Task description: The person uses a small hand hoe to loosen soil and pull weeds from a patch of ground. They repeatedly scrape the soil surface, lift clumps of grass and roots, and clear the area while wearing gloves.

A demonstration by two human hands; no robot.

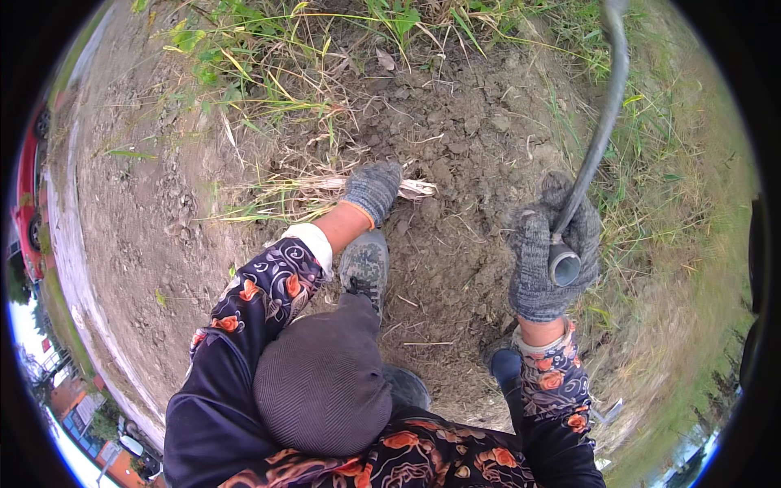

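Note:
My left hand (374, 188), in a grey knitted glove with an orange cuff edge, is closed round a bundle of dry stalks and grass (287, 194) just above the soil. My right hand (552, 256), in a matching glove, grips the metal end of a tool with a curved grey metal rod (607, 116). The open round mouth of its hollow handle (564, 269) faces up. The rod rises past the top edge of the picture, so its far end is out of view.
Green weeds and grass (390, 21) grow along the top and right. Crumbly bare soil (464, 158) lies between my hands. A camouflage shoe (365, 265) stands just below my left hand. A pale paved strip (85, 287) and a red vehicle (29, 201) are at the far left.

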